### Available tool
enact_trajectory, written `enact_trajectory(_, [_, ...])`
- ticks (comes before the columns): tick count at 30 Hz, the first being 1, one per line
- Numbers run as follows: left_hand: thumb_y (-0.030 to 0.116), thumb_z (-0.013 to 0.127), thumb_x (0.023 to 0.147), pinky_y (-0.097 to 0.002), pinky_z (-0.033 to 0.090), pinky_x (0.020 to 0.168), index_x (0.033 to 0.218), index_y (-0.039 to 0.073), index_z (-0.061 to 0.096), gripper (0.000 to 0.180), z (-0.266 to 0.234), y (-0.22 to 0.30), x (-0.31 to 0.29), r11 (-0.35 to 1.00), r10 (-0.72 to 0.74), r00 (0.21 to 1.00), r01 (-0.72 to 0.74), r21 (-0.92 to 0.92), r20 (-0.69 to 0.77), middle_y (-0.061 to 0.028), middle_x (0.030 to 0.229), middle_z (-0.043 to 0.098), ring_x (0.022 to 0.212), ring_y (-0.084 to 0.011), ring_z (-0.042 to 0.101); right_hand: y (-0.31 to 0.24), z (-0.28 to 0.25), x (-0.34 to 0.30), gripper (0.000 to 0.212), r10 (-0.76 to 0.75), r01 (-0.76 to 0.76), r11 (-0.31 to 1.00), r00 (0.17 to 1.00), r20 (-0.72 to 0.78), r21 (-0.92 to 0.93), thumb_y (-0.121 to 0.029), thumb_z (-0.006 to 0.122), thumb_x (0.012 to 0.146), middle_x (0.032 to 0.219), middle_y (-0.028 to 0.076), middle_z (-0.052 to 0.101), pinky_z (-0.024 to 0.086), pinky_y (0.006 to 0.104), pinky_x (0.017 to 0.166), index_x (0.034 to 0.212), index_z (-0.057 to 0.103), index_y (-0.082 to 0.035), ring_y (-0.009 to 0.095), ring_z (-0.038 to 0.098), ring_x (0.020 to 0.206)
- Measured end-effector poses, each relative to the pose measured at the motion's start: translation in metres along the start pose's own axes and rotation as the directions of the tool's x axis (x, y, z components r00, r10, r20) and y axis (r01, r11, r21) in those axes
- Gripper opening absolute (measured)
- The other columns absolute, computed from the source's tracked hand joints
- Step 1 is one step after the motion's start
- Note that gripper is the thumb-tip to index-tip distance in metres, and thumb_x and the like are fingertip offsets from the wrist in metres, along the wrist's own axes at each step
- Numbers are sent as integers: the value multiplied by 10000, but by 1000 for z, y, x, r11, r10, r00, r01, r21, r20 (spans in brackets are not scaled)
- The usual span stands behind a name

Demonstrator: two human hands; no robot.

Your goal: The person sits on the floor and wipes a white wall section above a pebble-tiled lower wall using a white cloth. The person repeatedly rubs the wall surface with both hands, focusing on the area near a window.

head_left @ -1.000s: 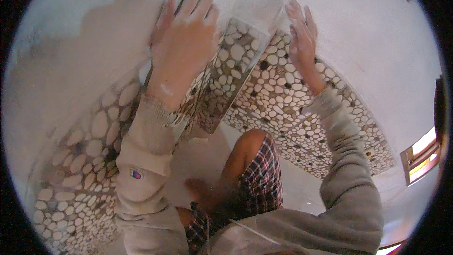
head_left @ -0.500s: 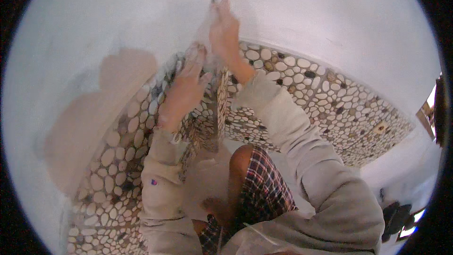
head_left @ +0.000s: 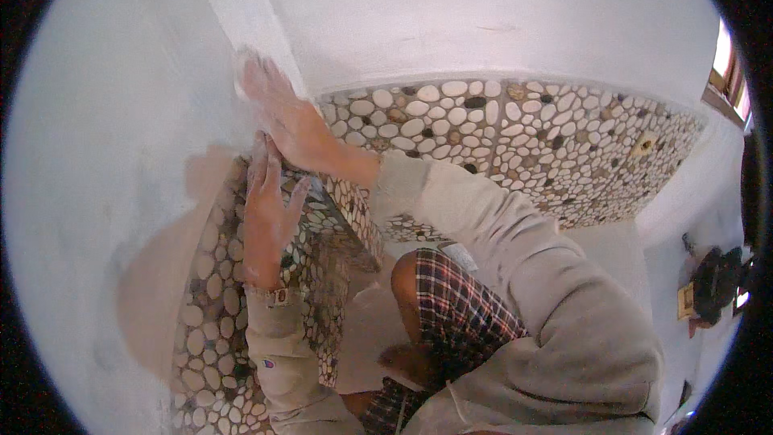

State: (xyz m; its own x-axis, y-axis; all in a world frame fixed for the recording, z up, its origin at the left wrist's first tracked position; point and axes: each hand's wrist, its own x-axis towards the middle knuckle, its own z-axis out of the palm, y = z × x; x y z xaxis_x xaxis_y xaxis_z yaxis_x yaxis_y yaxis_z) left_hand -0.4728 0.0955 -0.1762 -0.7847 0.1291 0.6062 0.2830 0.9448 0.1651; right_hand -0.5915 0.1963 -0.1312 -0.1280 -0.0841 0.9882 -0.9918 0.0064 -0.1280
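My right hand (head_left: 294,122) lies with its fingers stretched against the white wall (head_left: 451,20), at the foot of a paler vertical strip (head_left: 250,12) in the corner. White dust coats its fingers, and their tips are slightly blurred. Just below it, my left hand (head_left: 270,221) rests against pebble-covered stonework (head_left: 211,290), its fingers straight and its thumb spread. The left fingertips reach up to the right hand's wrist side. Nothing shows in either hand, though the surfaces under the palms are hidden.
A band of black and white pebbles (head_left: 564,141) runs along the wall to the right, with a small pale fitting (head_left: 644,145) in it. My bent knee (head_left: 407,282) in plaid shorts is beneath my arms. Dark items (head_left: 713,282) lie at the far right.
My right hand has come down the corner, closer to my left hand. The view has turned, so both hands appear farther left. My left hand stays by the pebbles.
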Motion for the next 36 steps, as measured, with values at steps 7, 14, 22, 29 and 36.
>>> enact_trajectory(7, [197, 661, 844, -416, 337, 1084, 1478, 118, 274, 747, 8, 3, 2, 985, 57, 997, -65, -158, -56, -209, 1496, 293, 1351, -394, 322, 21, 3, 108, 441, -38, 10, 971, 993, -112, -238, -202, 479, 963, 1475, 171, 346, 281, 460, 1107, 1390, 442, -101, 428, 278, 1362])
enact_trajectory(14, [234, 651, 856, -413, 327, 1095, 1461, 108, 311, 706, 0, -8, -6, 999, 19, 999, -17, -35, 29, -152, 1518, 278, 1362, -360, 318, -20, 6, -16, 450, 78, -77, 997, 995, -63, 5, -220, 459, 977, 1517, 136, 286, 246, 437, 1131, 1417, 409, -140, 405, 235, 1394])
enact_trajectory(22, [268, 621, 878, -420, 344, 1083, 1456, 87, 312, 680, 1, 0, -7, 996, 63, 998, -61, -65, 28, -150, 1521, 269, 1361, -344, 325, -9, 7, 77, 546, 86, -95, 994, 986, -146, -57, -165, 488, 914, 1522, 196, 242, 185, 509, 1137, 1440, 360, -93, 509, 222, 1359])
enact_trajectory(29, [258, 614, 880, -419, 388, 1036, 1496, 130, 221, 742, -4, -12, -17, 996, -83, 991, 83, -5, 102, -122, 1535, 245, 1335, -352, 354, -25, 24, 4, 643, 25, -26, 950, 1000, -7, -310, -87, 553, 870, 1518, 266, 182, 219, 539, 1118, 1465, 313, -124, 480, 197, 1377])
enact_trajectory(36, [314, 598, 901, -420, 308, 1104, 1486, 92, 238, 722, -8, -4, -7, 991, 28, 997, -18, -136, 73, -179, 1530, 236, 1376, -377, 292, -6, 20, 89, 678, -33, -2, 966, 990, -134, -257, -199, 532, 906, 1524, 249, 185, 187, 575, 1114, 1482, 210, -47, 478, 184, 1385])
